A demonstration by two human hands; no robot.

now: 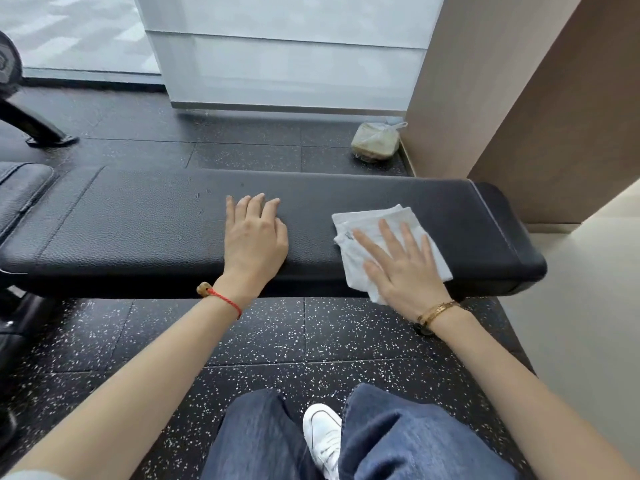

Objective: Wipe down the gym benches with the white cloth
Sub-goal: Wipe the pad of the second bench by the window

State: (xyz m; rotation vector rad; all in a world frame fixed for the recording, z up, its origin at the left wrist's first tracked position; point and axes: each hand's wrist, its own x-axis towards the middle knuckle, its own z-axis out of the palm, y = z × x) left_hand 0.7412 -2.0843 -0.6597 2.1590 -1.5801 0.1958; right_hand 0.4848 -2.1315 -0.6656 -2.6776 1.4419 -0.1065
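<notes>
**Mia:** What do you see?

**Tom:** A long black padded gym bench [138, 220] with bumpy leather. It works like a table here. A folded white cloth [367, 220] lies on top of it, near the right end.

**Mia:** Where are the hands?

**Tom:** The right hand [401, 261] lies flat on the cloth. Its fingers are straight and spread out, pressing the cloth down. They do not curl round it. The near corner of the cloth hangs a little over the front edge of the table.

**Mia:** And the other one?

**Tom:** The left hand [254, 237] rests flat on the bare black top, near the middle. Its fingers are straight too, and it holds nothing. It is just beside the cloth, not touching it.

**Mia:** Anything on the wrists?

**Tom:** A red string bracelet [225, 299] on the left wrist and a gold bracelet [438, 311] on the right.

**Mia:** What else?

**Tom:** Black speckled rubber floor tiles [270, 341], blue jeans [398, 438], and a white shoe [323, 434]. A see-through plastic bag [375, 142] sits on the floor behind the table, by the brown wall [485, 98].
</notes>
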